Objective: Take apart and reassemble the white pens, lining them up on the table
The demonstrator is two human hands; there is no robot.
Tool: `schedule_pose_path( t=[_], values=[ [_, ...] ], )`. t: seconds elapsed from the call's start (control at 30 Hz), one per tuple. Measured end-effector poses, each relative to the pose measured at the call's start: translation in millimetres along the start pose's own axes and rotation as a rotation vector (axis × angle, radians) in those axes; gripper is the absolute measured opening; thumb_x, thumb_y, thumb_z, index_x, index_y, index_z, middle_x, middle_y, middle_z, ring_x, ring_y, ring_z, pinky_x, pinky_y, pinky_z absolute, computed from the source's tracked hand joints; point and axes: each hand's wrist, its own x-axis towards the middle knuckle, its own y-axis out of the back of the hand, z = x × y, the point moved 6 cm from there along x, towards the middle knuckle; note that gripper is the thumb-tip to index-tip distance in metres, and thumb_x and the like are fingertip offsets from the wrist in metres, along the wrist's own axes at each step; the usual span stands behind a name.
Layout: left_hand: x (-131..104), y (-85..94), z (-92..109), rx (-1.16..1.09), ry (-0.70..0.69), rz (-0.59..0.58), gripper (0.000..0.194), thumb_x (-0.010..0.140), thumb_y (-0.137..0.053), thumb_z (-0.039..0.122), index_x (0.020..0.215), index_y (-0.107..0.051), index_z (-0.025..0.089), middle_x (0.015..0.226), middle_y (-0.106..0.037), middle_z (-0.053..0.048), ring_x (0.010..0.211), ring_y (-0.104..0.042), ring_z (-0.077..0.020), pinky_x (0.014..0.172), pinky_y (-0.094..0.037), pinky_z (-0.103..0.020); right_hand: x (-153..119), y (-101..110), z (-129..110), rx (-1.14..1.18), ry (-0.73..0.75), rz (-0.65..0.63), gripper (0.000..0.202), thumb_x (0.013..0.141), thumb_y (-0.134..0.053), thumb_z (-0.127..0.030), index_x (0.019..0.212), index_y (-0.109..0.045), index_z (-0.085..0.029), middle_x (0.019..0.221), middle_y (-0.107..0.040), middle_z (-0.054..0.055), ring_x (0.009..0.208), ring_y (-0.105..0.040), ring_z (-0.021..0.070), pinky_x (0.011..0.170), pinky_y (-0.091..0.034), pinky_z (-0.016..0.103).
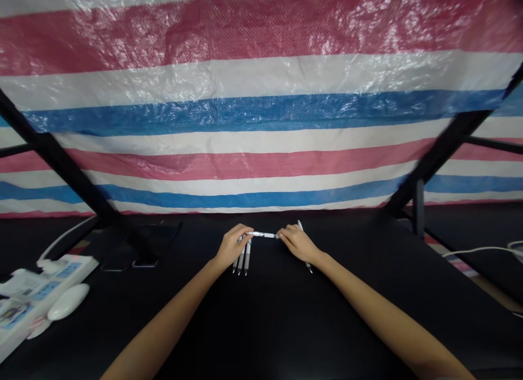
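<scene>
A white pen [266, 235] with a grey end is held level between my two hands. My left hand [233, 246] pinches its left end, and my right hand [297, 242] closes around the grey end, hiding the tip. Beneath and beside my left fingers, several white and grey pens [247, 260] lie side by side on the black surface, tips pointing toward me; their upper parts are partly covered. Another pen [300, 225] lies under my right hand, showing only its top and its tip.
On the left stand a white power strip [61, 276] with plugs and a white computer mouse [68, 302]. A dark flat device [155, 238] lies by the left black frame leg [90, 184]. A second leg [429, 156] rises at right. Striped sheeting [261, 162] hangs behind the black tabletop [261, 325].
</scene>
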Motion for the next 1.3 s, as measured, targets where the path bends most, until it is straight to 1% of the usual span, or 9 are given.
schedule_pose_path(
  t=[0.2,0.3,0.4,0.5,0.67,0.77,0.87,0.97,1.3],
  values=[
    [-6,-3.0,13,0.147,-0.207,-0.052,0.021,0.091,-0.045,0.022,0.095,-0.065,0.019,0.09,-0.066,-0.006,0.085,-0.062,-0.0169,0.081,-0.051,-0.034,3,-2,13,0.291,-0.053,-0.055,0.047,0.096,-0.023,-0.04,0.077,-0.059,-0.018,0.072,-0.058,0.003,0.072,-0.053,0.0163,0.076,-0.039,0.032],
    [-9,-4.3,14,0.162,-0.268,-0.077,0.023,0.091,-0.043,0.018,0.094,-0.065,0.02,0.093,-0.066,-0.007,0.09,-0.062,-0.018,0.082,-0.051,-0.037,5,-5,19,0.498,-0.122,-0.164,0.049,0.093,-0.026,-0.048,0.074,-0.059,-0.017,0.056,-0.042,-0.003,0.055,-0.043,0.0125,0.059,-0.036,0.027],
    [-10,-3.0,14,0.139,-0.273,-0.046,0.02,0.089,-0.046,0.018,0.092,-0.066,0.02,0.093,-0.066,-0.007,0.09,-0.061,-0.0178,0.082,-0.051,-0.036,7,-9,20,0.682,-0.172,-0.252,0.047,0.091,-0.03,-0.05,0.072,-0.058,-0.016,0.051,-0.027,-0.006,0.047,-0.032,0.0102,0.05,-0.029,0.024],
    [-7,0.9,14,0.108,-0.203,0.024,0.017,0.088,-0.05,0.021,0.094,-0.066,0.02,0.096,-0.065,-0.007,0.09,-0.061,-0.0172,0.082,-0.05,-0.034,9,-10,21,0.742,-0.192,-0.236,0.045,0.09,-0.033,-0.049,0.071,-0.057,-0.016,0.052,-0.027,-0.006,0.048,-0.031,0.0099,0.05,-0.028,0.024],
    [2,9.4,4,0.098,0.05,0.073,0.03,0.086,-0.052,0.03,0.113,-0.058,0.019,0.104,-0.064,-0.008,0.096,-0.059,-0.0192,0.088,-0.045,-0.035,9,-11,22,0.69,-0.186,-0.14,0.044,0.092,-0.03,-0.048,0.076,-0.057,-0.017,0.058,-0.034,-0.005,0.053,-0.037,0.0108,0.054,-0.032,0.024],
    [4,11.7,-12,0.052,0.266,0.05,0.026,0.089,-0.044,0.033,0.094,-0.064,0.018,0.067,-0.063,-0.001,0.066,-0.059,-0.0147,0.072,-0.046,-0.029,8,-10,18,0.566,-0.183,-0.107,0.047,0.093,-0.026,-0.049,0.078,-0.057,-0.018,0.063,-0.044,-0.002,0.059,-0.044,0.0126,0.06,-0.037,0.025],
    [4,7.8,-24,-0.065,0.392,-0.005,0.038,0.089,-0.041,0.038,0.065,-0.061,0.016,0.052,-0.056,0.001,0.052,-0.053,-0.012,0.057,-0.042,-0.024,7,-7,12,0.397,-0.162,-0.108,0.045,0.095,-0.024,-0.046,0.08,-0.057,-0.019,0.068,-0.053,-0.001,0.067,-0.051,0.0146,0.075,-0.04,0.031],
    [5,4.3,-28,-0.116,0.406,-0.032,0.039,0.085,-0.048,0.041,0.057,-0.059,0.015,0.052,-0.059,0.0,0.05,-0.052,-0.0115,0.053,-0.039,-0.023,7,-5,7,0.278,-0.134,-0.098,0.045,0.096,-0.021,-0.041,0.08,-0.057,-0.02,0.068,-0.057,0.0,0.068,-0.055,0.0157,0.082,-0.039,0.034],
    [3,5.2,-30,-0.138,0.385,-0.005,0.024,0.08,-0.056,0.036,0.074,-0.068,0.017,0.07,-0.071,-0.003,0.067,-0.064,-0.0171,0.066,-0.049,-0.027,7,-5,4,0.198,-0.125,-0.105,0.043,0.097,-0.021,-0.036,0.079,-0.057,-0.02,0.074,-0.062,0.001,0.071,-0.058,0.0169,0.087,-0.038,0.036]
  ],
)
